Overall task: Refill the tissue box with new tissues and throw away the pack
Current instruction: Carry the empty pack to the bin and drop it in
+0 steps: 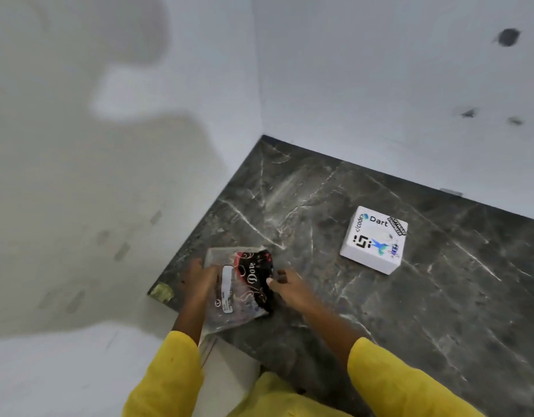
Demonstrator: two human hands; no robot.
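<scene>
Down on the dark marble counter [380,311], near its left edge by the white wall [79,176], lay the tissue pack [244,287]. The left hand [199,281] was closed around the pack's left side; the right hand [285,285] pinched its right edge with curled fingers. The white stickered box [374,239] sat well apart to the right.

Head-worn view, angled steeply down, close above dark marble counter [380,296] corner
</scene>
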